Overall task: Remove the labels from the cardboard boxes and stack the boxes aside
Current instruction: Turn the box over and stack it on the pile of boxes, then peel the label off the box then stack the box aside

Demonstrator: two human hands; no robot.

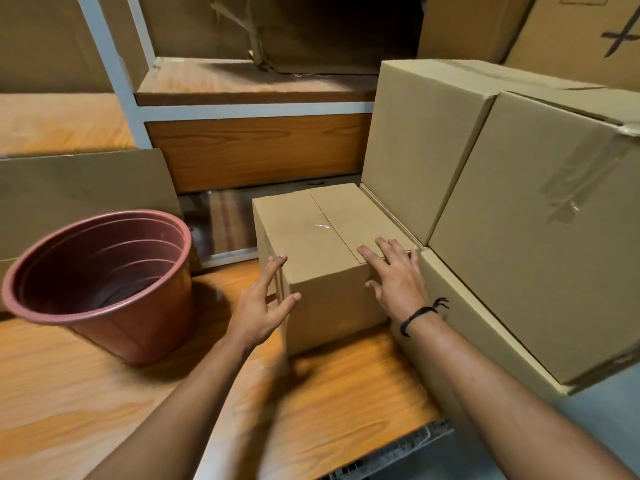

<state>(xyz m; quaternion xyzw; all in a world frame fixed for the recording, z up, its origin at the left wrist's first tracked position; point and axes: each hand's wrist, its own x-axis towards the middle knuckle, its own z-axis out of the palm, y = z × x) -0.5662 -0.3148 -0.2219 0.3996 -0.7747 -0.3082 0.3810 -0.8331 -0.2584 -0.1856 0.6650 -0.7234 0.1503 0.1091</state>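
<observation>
Warm, fairly dim light is cast from above — the wooden table point(86, 410) is tinted orange. Soft dark shadows are thrown under the plastic pot point(138, 327) and below the left hand point(261, 311). The shelf recess point(329, 32) is left in deep shade. A small glint is caught on the tape point(322, 226) of the small box point(311, 251). Straight edges are bowed toward the borders — the forearms point(194, 410) are smeared by blur.

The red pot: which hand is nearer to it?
Left. The left hand is at the left side of the box, just right of the pot; the right hand rests on the box top, farther off.
</observation>
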